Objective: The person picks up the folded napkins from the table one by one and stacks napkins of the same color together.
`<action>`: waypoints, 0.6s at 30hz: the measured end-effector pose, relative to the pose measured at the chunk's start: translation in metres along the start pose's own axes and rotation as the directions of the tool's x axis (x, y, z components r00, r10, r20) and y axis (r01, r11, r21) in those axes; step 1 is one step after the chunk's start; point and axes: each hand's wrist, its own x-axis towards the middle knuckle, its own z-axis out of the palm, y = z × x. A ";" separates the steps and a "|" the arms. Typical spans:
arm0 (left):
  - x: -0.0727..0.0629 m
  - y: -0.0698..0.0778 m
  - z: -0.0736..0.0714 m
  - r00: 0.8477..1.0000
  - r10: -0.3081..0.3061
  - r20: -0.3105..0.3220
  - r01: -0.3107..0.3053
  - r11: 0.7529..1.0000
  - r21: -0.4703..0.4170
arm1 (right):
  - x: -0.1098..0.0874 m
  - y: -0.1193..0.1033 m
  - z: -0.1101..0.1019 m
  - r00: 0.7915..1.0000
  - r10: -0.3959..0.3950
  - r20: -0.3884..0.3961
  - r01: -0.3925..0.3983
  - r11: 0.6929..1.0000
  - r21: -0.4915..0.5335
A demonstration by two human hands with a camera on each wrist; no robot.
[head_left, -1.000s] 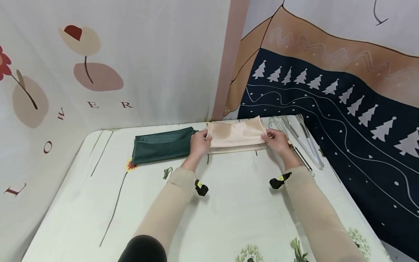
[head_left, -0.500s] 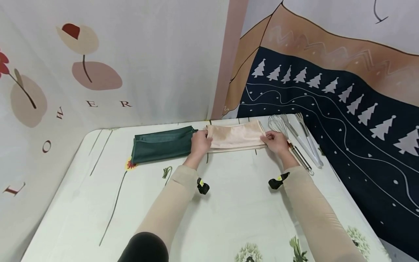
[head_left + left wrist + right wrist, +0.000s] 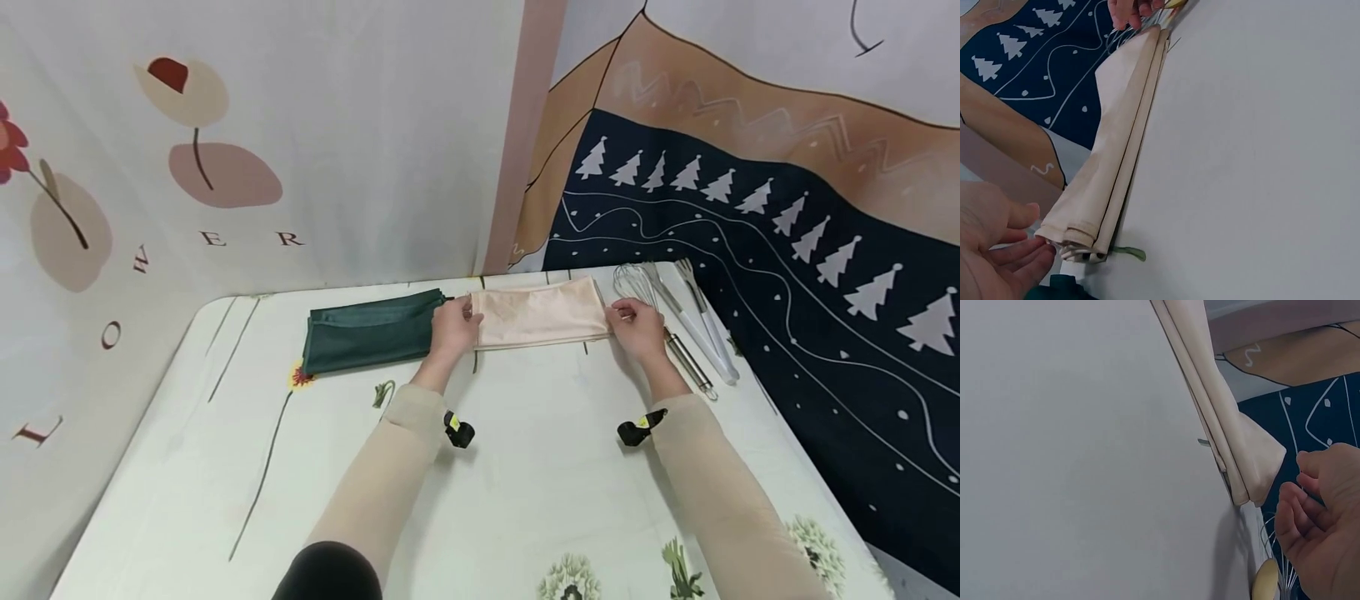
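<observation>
A folded pale peach cloth [image 3: 538, 312] lies at the table's back edge, its stacked layers showing along the near side. My left hand [image 3: 453, 327] is at its left end; in the left wrist view the fingertips [image 3: 1040, 255] touch the cloth's end [image 3: 1079, 234] from beside and below, with the thumb apart from it. My right hand [image 3: 637, 327] is beside the right end. In the right wrist view its fingers are loosely bent and stand just off the cloth's corner [image 3: 1266, 456], holding nothing. A folded dark green cloth [image 3: 367, 333] lies left of my left hand, partly behind it.
Right of my right hand lie a wire whisk [image 3: 686, 358] and white-handled utensils [image 3: 701, 333], one with a fork-like head. The printed white tablecloth [image 3: 540, 467] meets a pale curtain [image 3: 375, 167] behind and a navy tree-patterned cloth [image 3: 750, 275] at right.
The peach cloth's raised right end has come down and its top layer lies flatter and more even. My hands have spread slightly outward, and the right one has let go of the cloth.
</observation>
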 end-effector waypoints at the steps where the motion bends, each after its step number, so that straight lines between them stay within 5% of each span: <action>1: 0.000 -0.001 -0.001 1.000 0.006 0.003 -0.006 1.000 -0.010 | -0.001 0.000 0.000 1.000 -0.005 0.001 0.005 1.000 0.004; 12: -0.019 -0.021 -0.015 0.988 0.146 0.050 -0.142 0.987 -0.074 | -0.026 -0.002 0.006 0.991 -0.113 0.069 0.105 0.989 0.105; 18: -0.037 -0.035 -0.023 0.984 0.167 0.055 -0.163 0.984 -0.068 | -0.043 -0.005 0.010 0.984 -0.157 0.085 0.142 0.976 0.163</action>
